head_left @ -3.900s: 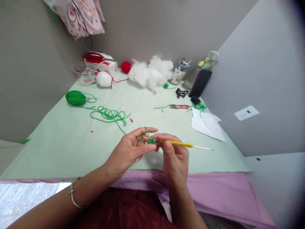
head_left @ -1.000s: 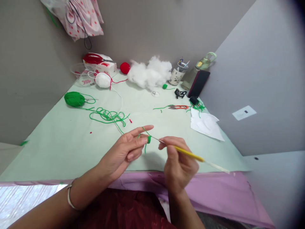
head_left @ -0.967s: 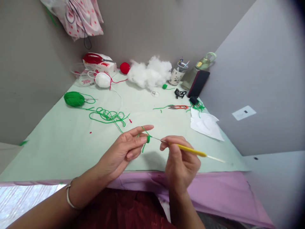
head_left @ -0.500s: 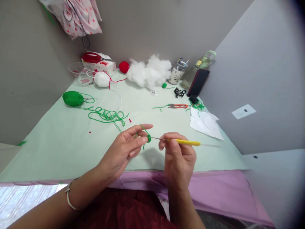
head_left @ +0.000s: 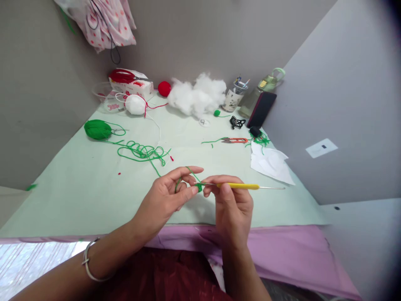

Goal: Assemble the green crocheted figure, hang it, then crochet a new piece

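My left hand (head_left: 167, 192) pinches a small green crochet piece (head_left: 199, 188) between thumb and fingers. Green yarn runs over its raised index finger and slants down to the piece. My right hand (head_left: 233, 200) is closed round the yellow handle of a crochet hook (head_left: 239, 186). The hook's thin metal tip lies across the top of the piece, against the yarn. Loose green yarn (head_left: 142, 151) lies in loops on the table beyond my left hand, leading back to a green yarn skein (head_left: 97, 129).
White stuffing (head_left: 197, 95) and a red yarn ball (head_left: 164, 88) lie at the back, with a white yarn ball (head_left: 135, 104) to their left. Orange thread snips (head_left: 234, 140), a black hair clip (head_left: 237, 122), a leaning phone (head_left: 262, 109) and white paper (head_left: 271, 163) are on the right.
The hook has shifted left, its tip passing from the piece's right side to across its top. My right hand has come closer to my left. The green piece sits slightly lower and further right.
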A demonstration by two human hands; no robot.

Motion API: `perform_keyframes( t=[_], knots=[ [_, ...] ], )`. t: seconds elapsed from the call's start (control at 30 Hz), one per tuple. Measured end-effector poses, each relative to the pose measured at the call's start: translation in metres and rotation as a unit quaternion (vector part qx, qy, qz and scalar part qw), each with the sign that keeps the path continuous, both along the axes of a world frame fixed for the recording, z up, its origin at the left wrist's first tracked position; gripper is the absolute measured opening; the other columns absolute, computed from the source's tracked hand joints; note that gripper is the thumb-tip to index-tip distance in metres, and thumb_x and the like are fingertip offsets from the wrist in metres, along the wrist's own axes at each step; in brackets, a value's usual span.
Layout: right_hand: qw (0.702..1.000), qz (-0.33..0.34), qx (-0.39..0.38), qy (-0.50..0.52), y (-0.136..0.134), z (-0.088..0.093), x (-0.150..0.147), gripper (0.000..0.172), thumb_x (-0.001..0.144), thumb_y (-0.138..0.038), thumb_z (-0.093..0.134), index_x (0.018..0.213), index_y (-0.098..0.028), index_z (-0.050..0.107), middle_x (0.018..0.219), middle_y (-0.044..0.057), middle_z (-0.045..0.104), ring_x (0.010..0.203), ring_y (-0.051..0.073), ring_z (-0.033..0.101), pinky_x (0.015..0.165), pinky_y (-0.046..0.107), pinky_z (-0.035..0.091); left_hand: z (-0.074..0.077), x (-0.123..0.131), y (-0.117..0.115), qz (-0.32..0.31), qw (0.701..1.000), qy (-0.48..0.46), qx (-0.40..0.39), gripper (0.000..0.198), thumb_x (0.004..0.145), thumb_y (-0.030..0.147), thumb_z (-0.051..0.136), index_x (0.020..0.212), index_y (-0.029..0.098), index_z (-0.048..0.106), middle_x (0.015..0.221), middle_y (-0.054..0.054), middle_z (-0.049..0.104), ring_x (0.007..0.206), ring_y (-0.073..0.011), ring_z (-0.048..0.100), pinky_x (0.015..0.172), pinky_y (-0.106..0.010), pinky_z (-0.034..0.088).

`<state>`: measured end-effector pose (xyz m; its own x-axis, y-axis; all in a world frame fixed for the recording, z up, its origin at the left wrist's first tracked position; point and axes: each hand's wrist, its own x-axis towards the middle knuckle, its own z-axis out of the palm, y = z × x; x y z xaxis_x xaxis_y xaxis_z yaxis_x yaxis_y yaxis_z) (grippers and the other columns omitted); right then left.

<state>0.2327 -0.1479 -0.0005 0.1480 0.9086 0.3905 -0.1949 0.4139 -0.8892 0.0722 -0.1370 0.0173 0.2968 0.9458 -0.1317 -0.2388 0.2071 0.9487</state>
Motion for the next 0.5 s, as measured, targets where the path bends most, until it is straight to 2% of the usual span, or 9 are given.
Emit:
perform_keyframes(
  t=[0.13, 0.23, 0.37, 0.5],
  knots=[
    [1.0, 0.006, 0.011, -0.015, -0.003, 0.003, 0.001, 0.02, 0.103, -0.024, 0.053, 0.1, -0.021, 0.072, 0.094, 0.006, 0.076, 0.074, 0.015, 0.069, 0.068, 0.032, 0.058, 0.002, -0.002, 0.0, 0.007, 1.0, 0.011, 0.017, 0.033, 0.09, 0.032, 0.073, 0.123, 0.031, 0.072, 0.09, 0.003, 0.056, 0.058, -0.0063, 0.036, 0.05, -0.02, 0.031],
    [0.997, -0.027, 0.027, -0.07, -0.007, 0.005, 0.002, 0.021, 0.103, -0.021, 0.05, 0.103, -0.022, 0.071, 0.096, 0.005, 0.076, 0.075, 0.015, 0.069, 0.07, 0.033, 0.057, 0.005, -0.002, 0.0, 0.013, 0.999, 0.03, 0.029, 0.031, 0.09, 0.029, 0.073, 0.121, 0.03, 0.073, 0.09, 0.002, 0.056, 0.06, -0.0068, 0.037, 0.053, -0.021, 0.032],
    [0.976, -0.072, 0.089, -0.185, -0.013, 0.007, 0.003, 0.025, 0.102, -0.014, 0.048, 0.109, -0.024, 0.07, 0.099, 0.005, 0.075, 0.079, 0.016, 0.07, 0.071, 0.034, 0.058, 0.007, -0.001, 0.0, 0.031, 0.996, 0.063, 0.047, 0.031, 0.089, 0.026, 0.072, 0.12, 0.027, 0.073, 0.087, 0.002, 0.055, 0.063, -0.0085, 0.039, 0.058, -0.023, 0.034],
    [0.958, -0.081, 0.145, -0.236, -0.014, 0.004, 0.003, 0.028, 0.1, -0.01, 0.047, 0.114, -0.025, 0.066, 0.101, 0.006, 0.075, 0.088, 0.02, 0.071, 0.073, 0.039, 0.059, 0.007, 0.0, 0.0, 0.044, 0.994, 0.086, 0.059, 0.03, 0.087, 0.024, 0.072, 0.117, 0.026, 0.074, 0.085, 0.002, 0.056, 0.062, -0.0089, 0.039, 0.058, -0.023, 0.035]
  ],
)
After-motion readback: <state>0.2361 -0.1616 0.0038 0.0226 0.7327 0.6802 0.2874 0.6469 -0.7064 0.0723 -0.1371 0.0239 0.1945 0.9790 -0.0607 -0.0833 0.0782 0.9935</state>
